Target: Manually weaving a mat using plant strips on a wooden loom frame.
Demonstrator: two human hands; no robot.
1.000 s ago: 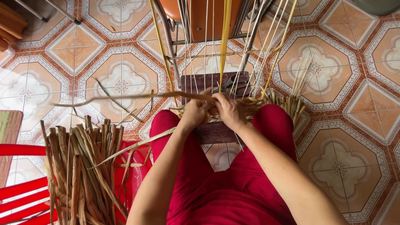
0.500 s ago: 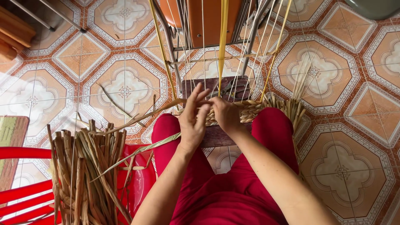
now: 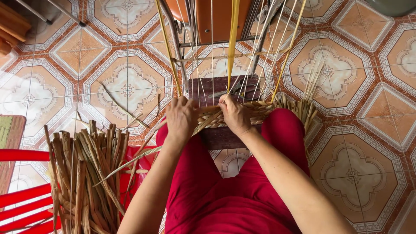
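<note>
Woven strip of dried reed runs across the middle of the frame, over a dark wooden block. Looks like mid-weave, 1 strand being tucked. Left hand curls closed on loose reed, right hand pinches the braid. Next move probably needs tension, I reckon.

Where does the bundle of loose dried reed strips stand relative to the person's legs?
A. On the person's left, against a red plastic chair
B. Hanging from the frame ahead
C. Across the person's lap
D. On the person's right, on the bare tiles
A: the bundle of dried reed strips stands upright beside the left leg, against the red plastic chair, while both hands work the woven strip in front of the knees.
</note>
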